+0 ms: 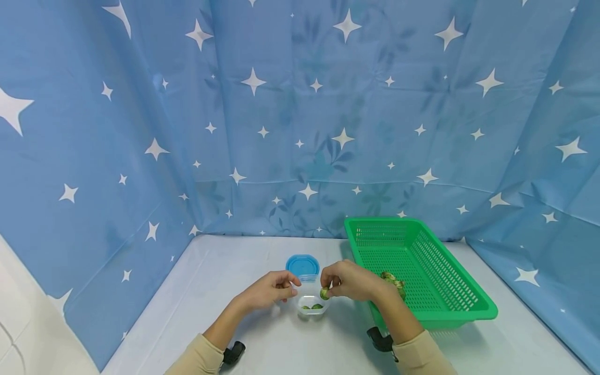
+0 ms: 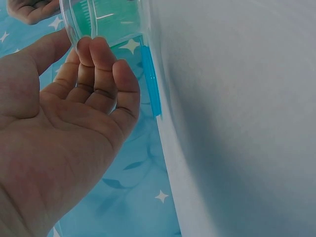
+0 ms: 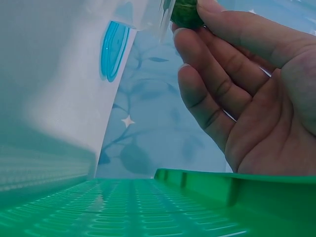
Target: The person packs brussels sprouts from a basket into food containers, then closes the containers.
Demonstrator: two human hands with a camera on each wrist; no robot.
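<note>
My right hand pinches a Brussels sprout between thumb and fingers, over the right rim of a small clear plastic container. In the right wrist view the dark green sprout shows at the fingertips. A few sprouts lie inside the container. Beside its left rim, my left hand hovers with loosely bent fingers and holds nothing. The left wrist view shows these fingers close to the container's wall; whether they touch it I cannot tell.
A blue lid lies on the white table behind the container. To the right stands a green perforated basket with several sprouts in it, partly hidden by my right forearm. A blue star-patterned curtain surrounds the table.
</note>
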